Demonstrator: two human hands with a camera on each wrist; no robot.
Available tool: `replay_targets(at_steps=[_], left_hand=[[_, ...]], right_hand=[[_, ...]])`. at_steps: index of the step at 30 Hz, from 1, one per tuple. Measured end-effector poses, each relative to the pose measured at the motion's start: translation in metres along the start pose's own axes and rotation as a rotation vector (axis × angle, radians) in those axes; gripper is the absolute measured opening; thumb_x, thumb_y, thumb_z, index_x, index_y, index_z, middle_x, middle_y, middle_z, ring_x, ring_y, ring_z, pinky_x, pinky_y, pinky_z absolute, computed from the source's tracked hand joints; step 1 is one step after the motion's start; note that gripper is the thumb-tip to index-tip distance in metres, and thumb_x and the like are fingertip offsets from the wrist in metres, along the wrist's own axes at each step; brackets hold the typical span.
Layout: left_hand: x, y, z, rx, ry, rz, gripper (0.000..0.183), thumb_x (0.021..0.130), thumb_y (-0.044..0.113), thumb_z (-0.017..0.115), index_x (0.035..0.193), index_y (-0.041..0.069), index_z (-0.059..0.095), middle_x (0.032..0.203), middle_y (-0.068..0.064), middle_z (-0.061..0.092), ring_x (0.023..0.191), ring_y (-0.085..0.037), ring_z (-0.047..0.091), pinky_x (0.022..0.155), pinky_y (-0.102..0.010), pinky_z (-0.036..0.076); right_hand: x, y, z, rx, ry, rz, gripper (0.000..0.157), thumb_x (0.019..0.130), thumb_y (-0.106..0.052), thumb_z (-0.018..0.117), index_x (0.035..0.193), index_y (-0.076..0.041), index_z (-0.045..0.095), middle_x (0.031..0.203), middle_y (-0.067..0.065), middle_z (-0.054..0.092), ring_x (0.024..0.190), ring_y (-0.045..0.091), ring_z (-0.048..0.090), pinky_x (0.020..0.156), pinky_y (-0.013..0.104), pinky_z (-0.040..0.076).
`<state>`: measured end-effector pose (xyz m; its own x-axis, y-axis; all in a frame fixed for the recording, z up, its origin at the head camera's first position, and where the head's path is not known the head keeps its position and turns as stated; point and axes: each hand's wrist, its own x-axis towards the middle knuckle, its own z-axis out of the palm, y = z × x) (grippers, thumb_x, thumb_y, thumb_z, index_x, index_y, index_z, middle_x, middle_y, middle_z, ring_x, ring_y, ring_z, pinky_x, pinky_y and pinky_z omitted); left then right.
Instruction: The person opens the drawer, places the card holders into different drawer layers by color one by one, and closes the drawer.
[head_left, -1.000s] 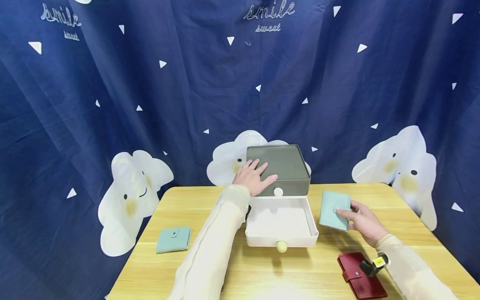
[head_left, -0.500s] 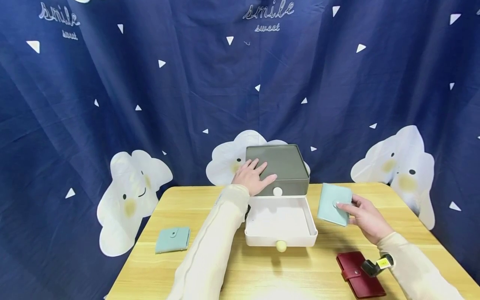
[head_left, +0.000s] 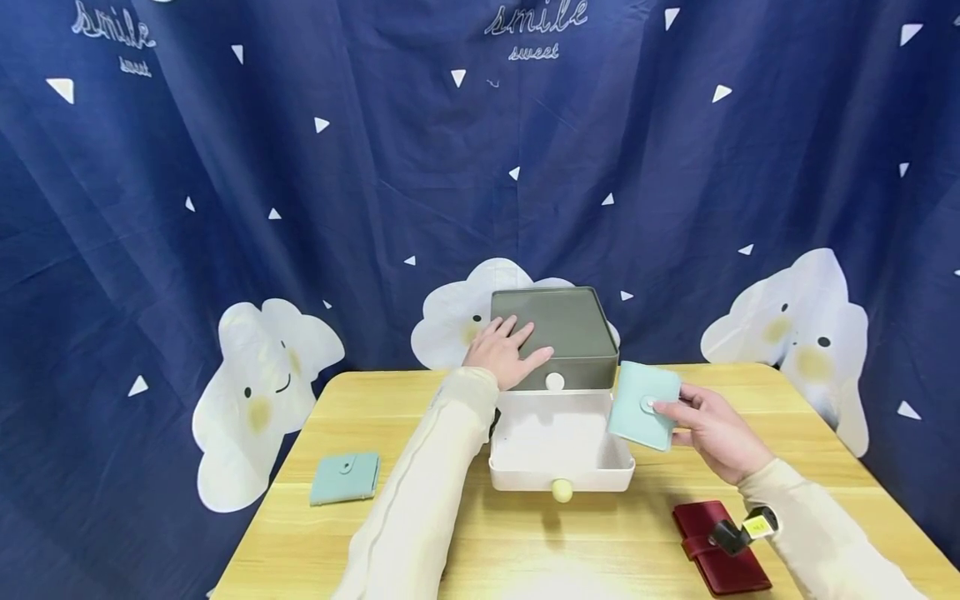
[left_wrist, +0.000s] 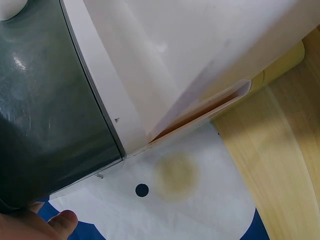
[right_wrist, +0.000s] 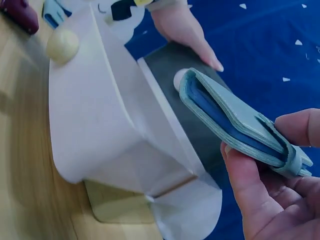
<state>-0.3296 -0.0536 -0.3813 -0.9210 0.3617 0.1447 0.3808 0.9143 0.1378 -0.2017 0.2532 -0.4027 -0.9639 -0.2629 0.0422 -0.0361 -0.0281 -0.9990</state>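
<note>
A small drawer box with a dark grey upper part (head_left: pixel 558 321) stands at the back middle of the table. Its white lower drawer (head_left: pixel 558 482), with a pale yellow knob (head_left: pixel 562 491), is pulled out. On the grey top rests my left hand (head_left: pixel 501 354), fingers spread. My right hand (head_left: pixel 716 429) pinches a light blue snap wallet (head_left: pixel 643 404) between thumb and fingers, tilted above the drawer's right edge. In the right wrist view the wallet (right_wrist: pixel 227 117) shows its layered edge and strap. The inside of the drawer (left_wrist: pixel 150 45) shows bare white plastic in the left wrist view.
Another light blue wallet (head_left: pixel 345 478) lies at the left of the wooden table (head_left: pixel 375 392). A dark red wallet (head_left: pixel 723 554) with a strap lies at the right front, partly under the right wrist's camera. A navy curtain (head_left: pixel 390 167) hangs behind.
My right hand has raised the light blue wallet and carried it left, from beside the box to the drawer's right edge. The left hand stays on the grey top.
</note>
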Motion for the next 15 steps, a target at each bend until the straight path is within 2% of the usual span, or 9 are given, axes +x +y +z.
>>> replay_targets(at_steps=[6, 15], left_hand=[[-0.001, 0.001, -0.001, 0.001, -0.007, 0.007, 0.082, 0.086, 0.080, 0.018, 0.149, 0.030, 0.035, 0.156, -0.003, 0.027, 0.145, -0.024, 0.016, 0.116, -0.043, 0.015], [-0.001, 0.000, 0.000, 0.006, 0.002, 0.009, 0.083, 0.086, 0.081, 0.017, 0.149, 0.030, 0.036, 0.156, -0.003, 0.028, 0.145, -0.024, 0.018, 0.116, -0.044, 0.017]], right_hand=[[0.000, -0.006, 0.005, 0.048, -0.055, 0.067, 0.037, 0.098, -0.011, 0.055, 0.125, 0.012, 0.046, 0.103, 0.004, 0.067, 0.089, 0.018, 0.067, 0.078, 0.035, 0.056], [0.004, -0.006, 0.012, 0.012, -0.114, 0.158, 0.030, 0.098, -0.015, 0.057, 0.117, 0.007, 0.052, 0.099, 0.003, 0.068, 0.086, 0.016, 0.067, 0.077, 0.031, 0.056]])
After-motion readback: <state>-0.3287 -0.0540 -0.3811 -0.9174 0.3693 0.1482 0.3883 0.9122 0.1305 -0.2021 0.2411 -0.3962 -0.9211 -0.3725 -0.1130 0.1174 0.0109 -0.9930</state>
